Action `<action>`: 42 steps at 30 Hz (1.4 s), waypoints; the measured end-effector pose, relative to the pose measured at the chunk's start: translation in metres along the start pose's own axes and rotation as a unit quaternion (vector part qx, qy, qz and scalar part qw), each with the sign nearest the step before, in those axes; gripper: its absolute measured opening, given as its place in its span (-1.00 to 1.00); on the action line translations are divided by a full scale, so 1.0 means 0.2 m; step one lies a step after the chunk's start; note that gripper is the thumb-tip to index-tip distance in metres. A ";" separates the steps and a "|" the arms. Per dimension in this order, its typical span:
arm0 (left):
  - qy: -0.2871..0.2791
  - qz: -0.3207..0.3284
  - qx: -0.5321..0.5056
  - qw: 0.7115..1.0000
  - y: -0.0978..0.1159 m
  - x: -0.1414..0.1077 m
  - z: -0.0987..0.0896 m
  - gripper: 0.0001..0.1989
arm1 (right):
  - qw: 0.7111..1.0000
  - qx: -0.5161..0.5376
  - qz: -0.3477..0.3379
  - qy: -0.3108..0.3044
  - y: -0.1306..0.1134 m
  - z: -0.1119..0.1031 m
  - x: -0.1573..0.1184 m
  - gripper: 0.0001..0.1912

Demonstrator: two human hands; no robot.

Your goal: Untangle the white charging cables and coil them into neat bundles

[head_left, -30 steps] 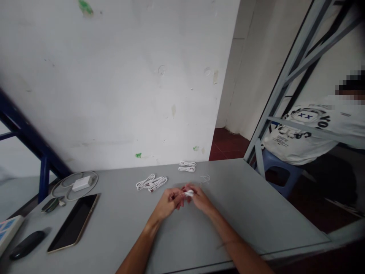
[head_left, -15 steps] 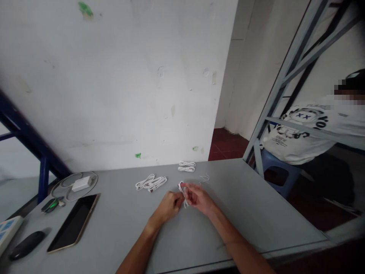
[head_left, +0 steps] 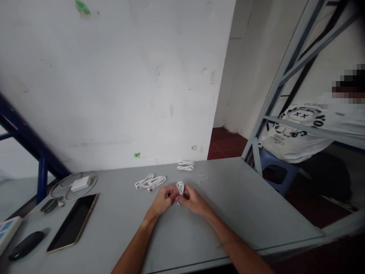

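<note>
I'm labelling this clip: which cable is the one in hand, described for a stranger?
On the grey table, look between the left hand and right hand. The white cable there is a looped coil, the only one held; the other white bundles lie farther back.

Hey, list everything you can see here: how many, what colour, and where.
Coiled cables: two, white, on the grey table beyond the hands
Held cable: one, white, between the hands
Thin strands: one small tangle, white, right of the held cable
Charger: one, white, with looped cord, table's left
Tablet: one, black with gold edge, table's left
Mouse: one, black, front left
Seated person: one, white shirt, right, on a blue stool
Left hand: one, bare, pinching the held cable
Right hand: one, bare, pinching it too
</note>
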State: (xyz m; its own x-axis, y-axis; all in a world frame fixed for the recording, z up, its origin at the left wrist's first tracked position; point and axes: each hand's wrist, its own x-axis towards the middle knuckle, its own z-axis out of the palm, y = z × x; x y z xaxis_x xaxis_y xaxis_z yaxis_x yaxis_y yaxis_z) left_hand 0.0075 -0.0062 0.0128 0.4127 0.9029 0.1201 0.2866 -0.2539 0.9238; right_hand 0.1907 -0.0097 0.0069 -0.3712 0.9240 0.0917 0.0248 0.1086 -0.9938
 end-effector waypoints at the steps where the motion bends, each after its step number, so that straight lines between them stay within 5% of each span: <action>1: 0.002 0.012 0.030 0.999 -0.01 0.00 0.00 -0.62 | 1.000 0.011 0.015 0.007 0.00 0.01 0.01 -0.63; 6: 0.000 0.086 0.191 0.978 -0.03 0.01 0.01 -0.71 | 0.988 0.087 0.126 0.016 0.01 -0.01 0.04 -0.79; 12: 0.010 0.100 0.232 0.968 -0.03 0.01 0.00 -0.71 | 0.981 0.158 0.109 0.017 0.03 -0.01 0.06 -0.78; 20: 0.024 0.047 0.132 0.990 -0.01 -0.01 0.00 -0.77 | 0.988 0.139 0.061 0.019 0.07 -0.02 0.07 -0.74; 27: 0.015 -0.024 -0.034 0.999 0.01 0.01 0.03 -0.56 | 0.991 0.120 0.055 0.030 0.04 -0.01 0.07 -0.71; 31: 0.008 -0.125 -0.230 0.965 -0.02 0.03 0.05 -0.64 | 0.992 0.110 0.044 0.040 -0.01 0.00 0.05 -0.72; 35: -0.026 -0.159 -0.295 0.942 -0.02 0.02 0.04 -0.73 | 0.986 0.152 0.053 -0.043 -0.06 -0.01 0.02 -0.73; 39: -0.070 -0.154 -0.236 0.957 0.01 0.00 0.01 -0.74 | 0.982 0.163 0.078 -0.055 -0.06 -0.03 0.01 -0.74; 42: -0.032 -0.069 -0.045 0.996 0.03 -0.01 0.01 -0.70 | 0.997 0.061 0.056 0.005 -0.03 -0.03 0.03 -0.70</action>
State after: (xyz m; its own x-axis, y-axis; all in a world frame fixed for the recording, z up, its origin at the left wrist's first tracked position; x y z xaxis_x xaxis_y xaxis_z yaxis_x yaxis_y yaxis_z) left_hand 0.0095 -0.0098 0.0169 0.4297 0.9025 -0.0301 0.2672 -0.0952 0.9589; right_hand 0.1938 -0.0029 0.0141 -0.3634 0.9314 -0.0199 -0.0482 -0.0402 -0.9980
